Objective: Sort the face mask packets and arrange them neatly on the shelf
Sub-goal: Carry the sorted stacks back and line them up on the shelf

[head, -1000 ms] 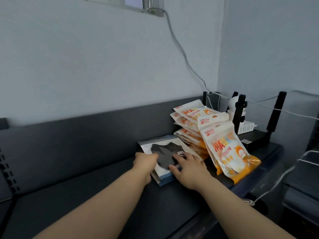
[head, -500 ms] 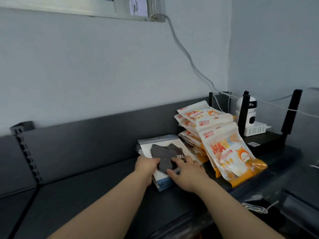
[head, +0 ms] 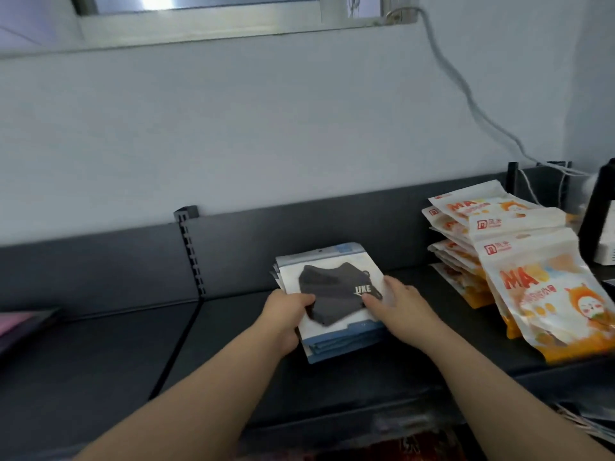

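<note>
We have both hands on a stack of black-mask packets (head: 336,294) that lies flat on the dark shelf (head: 133,344), near its back panel (head: 100,267). Our left hand (head: 286,316) is curled around the stack's left edge, thumb on the top packet and fingers tucked out of sight beneath, so it grips the packets. Our right hand (head: 397,306) rests partly open against the right side of the stack, its fingertips (head: 369,298) touching the top packet just beside the white "UKE" print; we cannot tell whether it has actually closed on anything. The top packet shows a black mask on a white and blue wrapper, and the blue edges of the packets below stick out at the near side. To the right, apart from this stack, a heap of orange-and-white mask packets (head: 519,261) leans and spills forward, the front one tilted with a cartoon figure on it. A slotted upright (head: 191,251) divides the back panel left of our hands. A grey cable (head: 466,94) runs down the wall (head: 233,128) from the window frame (head: 199,24)
</note>
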